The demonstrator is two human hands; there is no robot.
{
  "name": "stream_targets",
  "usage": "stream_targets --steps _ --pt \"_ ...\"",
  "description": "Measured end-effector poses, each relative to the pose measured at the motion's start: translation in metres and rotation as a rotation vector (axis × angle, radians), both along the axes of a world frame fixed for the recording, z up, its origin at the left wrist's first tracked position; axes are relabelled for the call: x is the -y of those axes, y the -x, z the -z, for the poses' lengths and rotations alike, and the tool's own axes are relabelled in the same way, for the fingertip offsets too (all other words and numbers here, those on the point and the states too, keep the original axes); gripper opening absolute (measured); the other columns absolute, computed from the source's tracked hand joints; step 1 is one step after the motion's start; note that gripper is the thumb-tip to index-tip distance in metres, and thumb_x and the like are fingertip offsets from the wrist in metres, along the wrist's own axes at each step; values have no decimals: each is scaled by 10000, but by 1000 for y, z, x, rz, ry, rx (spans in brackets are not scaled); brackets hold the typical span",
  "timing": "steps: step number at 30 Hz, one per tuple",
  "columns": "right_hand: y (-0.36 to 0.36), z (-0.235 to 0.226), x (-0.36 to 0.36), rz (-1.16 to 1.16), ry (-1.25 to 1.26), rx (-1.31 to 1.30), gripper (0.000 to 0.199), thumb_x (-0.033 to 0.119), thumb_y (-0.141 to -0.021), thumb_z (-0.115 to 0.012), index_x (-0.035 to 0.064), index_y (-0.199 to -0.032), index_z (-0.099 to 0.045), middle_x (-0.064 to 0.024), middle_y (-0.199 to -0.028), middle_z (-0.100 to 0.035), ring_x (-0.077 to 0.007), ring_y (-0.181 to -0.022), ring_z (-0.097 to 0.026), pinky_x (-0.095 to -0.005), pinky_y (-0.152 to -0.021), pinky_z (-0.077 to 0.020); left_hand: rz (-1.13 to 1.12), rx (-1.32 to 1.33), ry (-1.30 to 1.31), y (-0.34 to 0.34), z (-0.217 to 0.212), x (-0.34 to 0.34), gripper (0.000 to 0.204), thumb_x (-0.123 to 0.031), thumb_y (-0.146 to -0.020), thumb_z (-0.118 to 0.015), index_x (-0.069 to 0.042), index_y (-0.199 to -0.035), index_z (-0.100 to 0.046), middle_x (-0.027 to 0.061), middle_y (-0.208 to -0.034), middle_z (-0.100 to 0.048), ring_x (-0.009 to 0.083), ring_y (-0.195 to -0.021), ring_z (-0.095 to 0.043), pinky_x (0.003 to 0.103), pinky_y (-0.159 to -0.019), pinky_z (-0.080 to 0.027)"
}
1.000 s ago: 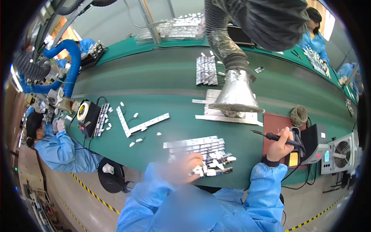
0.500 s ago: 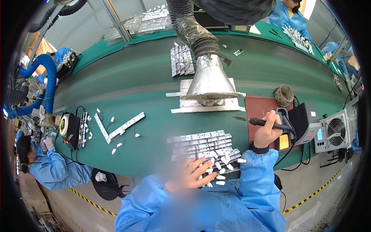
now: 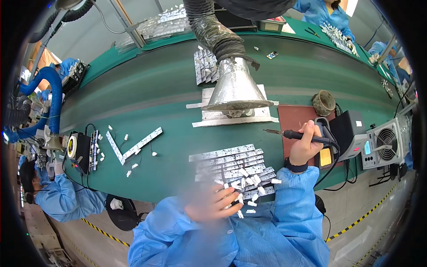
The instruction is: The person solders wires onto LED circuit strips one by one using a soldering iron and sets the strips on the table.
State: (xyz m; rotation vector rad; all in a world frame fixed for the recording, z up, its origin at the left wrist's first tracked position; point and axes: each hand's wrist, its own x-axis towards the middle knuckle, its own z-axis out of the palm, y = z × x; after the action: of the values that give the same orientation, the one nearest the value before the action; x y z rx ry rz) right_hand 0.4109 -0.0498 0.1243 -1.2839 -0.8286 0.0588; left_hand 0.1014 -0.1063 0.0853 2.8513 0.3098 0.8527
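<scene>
In my right hand (image 3: 306,144) a soldering iron (image 3: 291,134) is gripped like a pen, its bare tip pointing left above the table. My left hand (image 3: 214,205) lies with its fingers spread over the near edge of a stack of white circuit board strips (image 3: 238,162). Small white connectors (image 3: 250,181) on thin wires are heaped on the right part of that stack, close to my left fingertips. A blurred patch hides the stack's left end and part of my left hand. The iron's tip is apart from the strips.
A metal fume hood (image 3: 235,91) stands beyond the stack. At right are a soldering station (image 3: 349,135), a yellow sponge (image 3: 326,157), a round pot (image 3: 324,103) and a fan unit (image 3: 386,144). Two strips (image 3: 142,143) form a V at left. Co-workers sit around the tables.
The whole view has shifted slightly. The farthest strip now lies a little apart from the stack, and my left hand has drawn slightly toward me. My right hand still holds the iron.
</scene>
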Motion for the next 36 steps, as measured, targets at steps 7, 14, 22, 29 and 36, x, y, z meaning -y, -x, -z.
stream_targets --steps 7,14,22,29,36 --pt "8 -12 -7 -40 -1 0 386 143 -1040 -568 36 -679 -485 -20 -681 -519 -90 -659 -438 -283 -675 -411 -187 141 39 -5 7 5 383 -182 -844 -695 -250 -1220 -718 147 -1310 -635 284 -1270 -601 545 -1100 -401" --pt "16 -8 -10 -73 6 -12 382 141 -1045 -558 28 -685 -495 -23 -682 -514 -94 -670 -445 -302 -715 -443 -107 -89 20 -8 -2 -5 404 -197 -846 -661 -226 -1245 -719 56 -1288 -667 264 -1256 -607 525 -1090 -397" --pt "19 -10 -14 -103 -6 -9 375 142 -1043 -559 28 -691 -501 -20 -682 -517 -88 -670 -447 -298 -719 -440 -92 87 15 34 13 -2 484 -444 -879 -771 -324 -1320 -613 70 -1374 -608 274 -1279 -583 609 -1210 -265" --pt "18 -13 -17 -113 -9 -5 362 145 -1041 -564 26 -702 -513 -18 -687 -521 -87 -676 -452 -308 -770 -471 -195 -85 -68 27 2 -7 461 -445 -850 -792 -278 -1259 -658 104 -1402 -580 269 -1318 -547 607 -1185 -310" --pt "21 -13 -16 -113 8 -12 370 148 -1043 -562 28 -698 -507 -20 -693 -520 -87 -679 -451 -320 -797 -486 -108 -32 89 37 -11 -8 450 -438 -852 -767 -172 -1205 -681 136 -1359 -616 317 -1265 -598 600 -1135 -363"
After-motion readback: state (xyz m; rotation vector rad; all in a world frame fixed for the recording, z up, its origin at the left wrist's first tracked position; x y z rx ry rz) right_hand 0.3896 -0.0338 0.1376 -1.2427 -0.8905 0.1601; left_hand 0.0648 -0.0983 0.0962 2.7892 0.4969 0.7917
